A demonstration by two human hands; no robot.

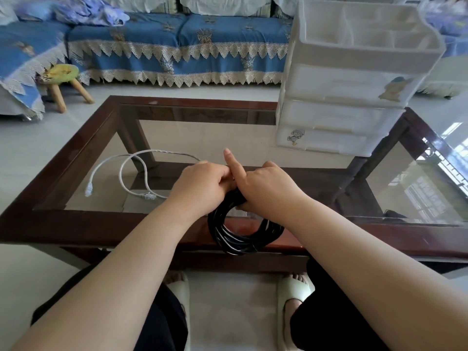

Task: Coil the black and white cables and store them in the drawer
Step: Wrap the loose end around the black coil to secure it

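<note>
Head view shows left hand and right hand, each grip pinching the top of the springy coiled black rubber cable above the glass tabletop; hold all loops together.

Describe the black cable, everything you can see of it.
The black cable is wound into a round coil of several glossy loops, rubbery or plastic by its look. It hangs upright over the near wooden edge of the glass table. The right hand closes its grip around the top of the bundle, index finger pointing up; the left hand meets it there. Its ends and plugs are hidden. Whether it touches the table is unclear.
</note>
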